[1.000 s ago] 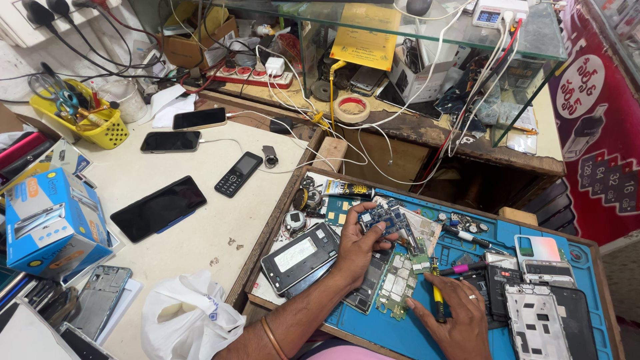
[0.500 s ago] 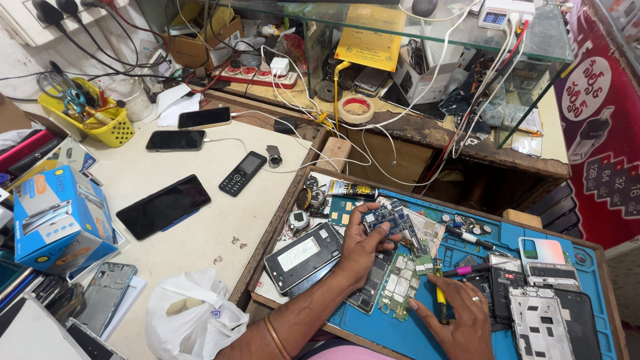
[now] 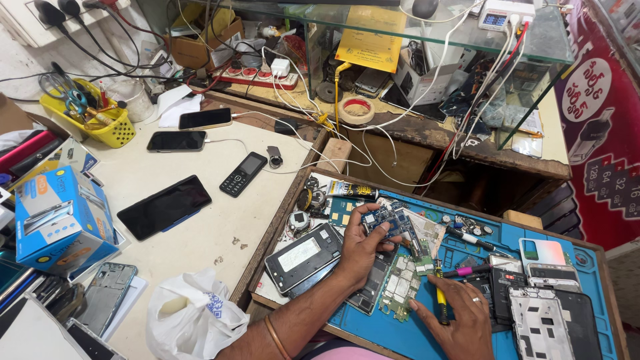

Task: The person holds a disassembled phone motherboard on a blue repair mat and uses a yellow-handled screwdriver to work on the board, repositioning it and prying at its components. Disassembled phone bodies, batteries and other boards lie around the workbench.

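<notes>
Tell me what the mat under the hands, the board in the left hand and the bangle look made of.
Mat: looks like blue silicone or rubber, matte, with moulded compartments. Board at the left hand: likely fibreglass circuit board, blue, studded with small metal parts. Bangle on the left forearm: apparently copper-coloured metal with a slight sheen. The right hand holds a yellow-handled tool, probably plastic-gripped.

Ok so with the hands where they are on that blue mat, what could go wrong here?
The left hand presses a small blue circuit board among loose parts; it could slip or flex. The right hand holds a yellow-handled tool close to a bare green board, which it might scratch. Small screws nearby could scatter.
</notes>
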